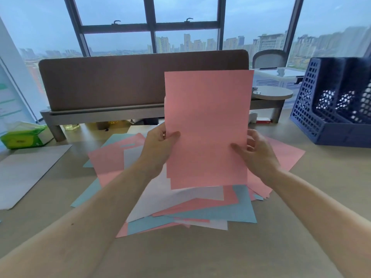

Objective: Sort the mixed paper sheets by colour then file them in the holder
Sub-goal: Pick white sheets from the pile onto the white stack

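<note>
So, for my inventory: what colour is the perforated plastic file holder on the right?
The perforated plastic file holder is dark blue; head view shows it.

Both hands hold a small stack of pink sheets [207, 125] upright over the desk [200, 257]; a stepped lower corner shows at least 2 sheets. The left hand [158, 145] pinches the stack's left edge and the right hand [255, 151] pinches its right edge, each with the thumb on the near face. Below lies a loose pile [180, 209] of overlapping pink, blue and white sheets, fanned at different angles. A dark blue mesh file holder [313, 109] stands at the right of the desk, well apart from the pile. At the left are a grey mat [26, 171] and a green tissue pack [24, 137]. A brown divider panel [120, 81] stands behind, before a window [150, 27] with city towers.
</note>
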`<state>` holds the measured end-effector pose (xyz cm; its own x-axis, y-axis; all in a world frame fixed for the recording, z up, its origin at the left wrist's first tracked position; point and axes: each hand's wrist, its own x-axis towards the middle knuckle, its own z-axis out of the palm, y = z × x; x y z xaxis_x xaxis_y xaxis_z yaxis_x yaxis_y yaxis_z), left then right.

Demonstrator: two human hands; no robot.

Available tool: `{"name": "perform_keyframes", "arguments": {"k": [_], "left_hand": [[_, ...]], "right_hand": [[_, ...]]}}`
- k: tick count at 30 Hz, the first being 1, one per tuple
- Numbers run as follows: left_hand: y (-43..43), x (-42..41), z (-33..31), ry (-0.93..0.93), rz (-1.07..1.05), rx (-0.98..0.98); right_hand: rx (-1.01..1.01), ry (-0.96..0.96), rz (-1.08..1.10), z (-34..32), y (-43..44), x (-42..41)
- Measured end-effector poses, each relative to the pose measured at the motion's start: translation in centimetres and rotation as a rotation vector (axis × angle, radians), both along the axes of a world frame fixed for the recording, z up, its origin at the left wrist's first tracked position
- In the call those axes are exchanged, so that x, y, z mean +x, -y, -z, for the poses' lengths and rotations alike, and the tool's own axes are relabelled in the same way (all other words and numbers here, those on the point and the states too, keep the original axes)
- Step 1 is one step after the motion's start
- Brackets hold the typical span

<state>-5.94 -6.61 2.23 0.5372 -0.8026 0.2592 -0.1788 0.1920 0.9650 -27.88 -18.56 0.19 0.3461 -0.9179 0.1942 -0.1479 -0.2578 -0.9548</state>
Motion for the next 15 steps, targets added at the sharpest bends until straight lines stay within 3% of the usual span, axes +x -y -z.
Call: {"name": "perform_keyframes", "arguments": {"k": [8,15], "left_hand": [[1.9,-3.5,1.8,-0.063,0.073,0.046],[3.9,-5.4,1.6,0.119,0.095,0.17]], "right_hand": [[0.064,0.2,0.104,0.6,-0.3,-1.7],[0.116,0.322,0.308,0.1,1.5,-5.1]]}}
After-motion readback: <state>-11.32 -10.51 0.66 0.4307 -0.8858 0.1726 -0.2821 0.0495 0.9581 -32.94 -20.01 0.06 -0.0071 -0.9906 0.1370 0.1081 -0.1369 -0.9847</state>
